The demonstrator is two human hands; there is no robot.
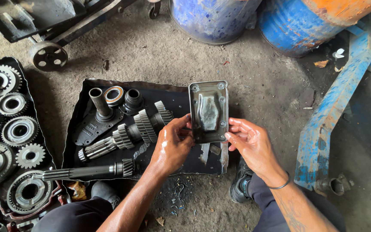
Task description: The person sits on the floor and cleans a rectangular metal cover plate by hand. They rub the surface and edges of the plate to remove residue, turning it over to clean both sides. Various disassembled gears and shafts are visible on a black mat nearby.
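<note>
Head view. Both hands hold one cover plate [208, 111], a rectangular pressed-steel piece with a raised centre and bolt holes round its rim, held flat to the camera above the right end of a black tray [76, 129]. The left hand [172, 144] pinches the plate's lower left edge at about 8 o'clock, fingers closed narrow on the rim. The right hand [250, 141] takes the lower right corner at about 4 o'clock, fingertips curled onto the edge, palm open.

Handling, as a guess: stiff, thin metal, light for its size. The left hand shines wet with oil, so the plate is likely slippery. Edges may be sharp; the rim between bolt holes looks the safest hold, one hand on each side.

Counts. In the tray at 9 o'clock of the plate: one cluster gear shaft [127, 133], one long shaft [86, 171] along the near edge, one tubed bracket [97, 118], one bearing ring [114, 95], one collar [132, 99]. On a second mat [39, 137] at far 9 o'clock: roughly eight gears [20, 130]; some are cut off by the frame. At 12 to 1 o'clock: two blue drums [213, 17].
</note>
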